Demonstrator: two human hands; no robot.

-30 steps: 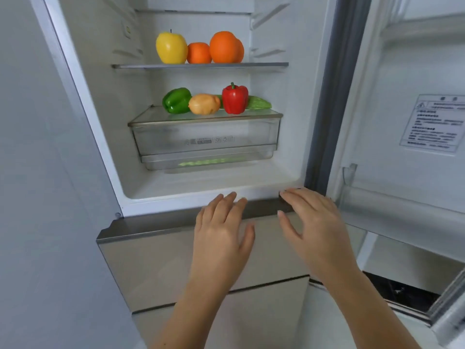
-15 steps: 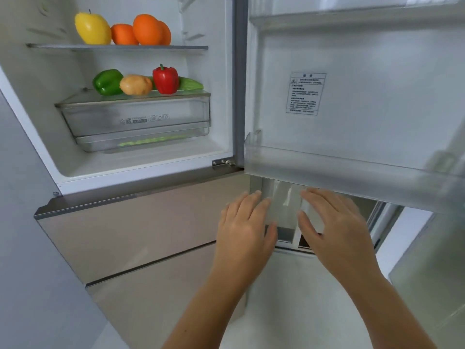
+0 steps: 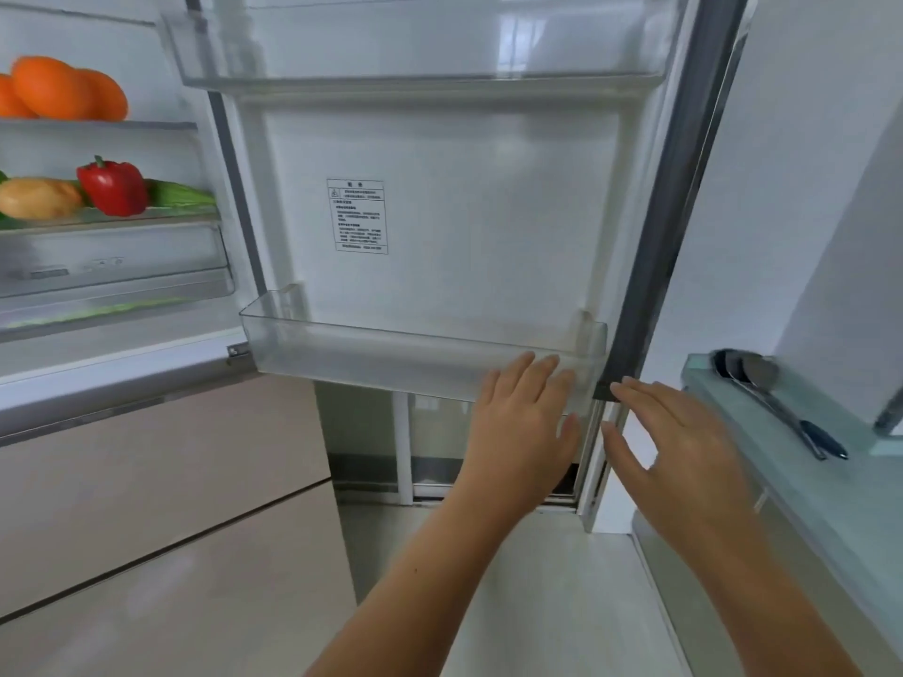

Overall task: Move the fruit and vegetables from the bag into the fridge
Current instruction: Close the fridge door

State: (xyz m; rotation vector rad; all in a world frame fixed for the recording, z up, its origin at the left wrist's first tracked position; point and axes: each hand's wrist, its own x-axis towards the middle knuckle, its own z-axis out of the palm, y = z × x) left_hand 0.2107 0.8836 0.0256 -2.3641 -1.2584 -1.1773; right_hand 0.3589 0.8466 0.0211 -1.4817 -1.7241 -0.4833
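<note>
The upper fridge shelf (image 3: 97, 125) at far left carries oranges (image 3: 58, 87). The lower shelf (image 3: 112, 218), above a clear drawer (image 3: 112, 266), carries a potato (image 3: 36, 197), a red pepper (image 3: 113, 187) and a cucumber (image 3: 183, 194) side by side. The glass counter (image 3: 782, 461) at right carries two spoons (image 3: 762, 388).

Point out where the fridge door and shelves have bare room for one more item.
Free: the lower door bin, left of the left hand, and the upper door bin. Crowded: the crisper lid holding the red pepper, potato and cucumber; oranges fill the visible end of the shelf above.
</note>
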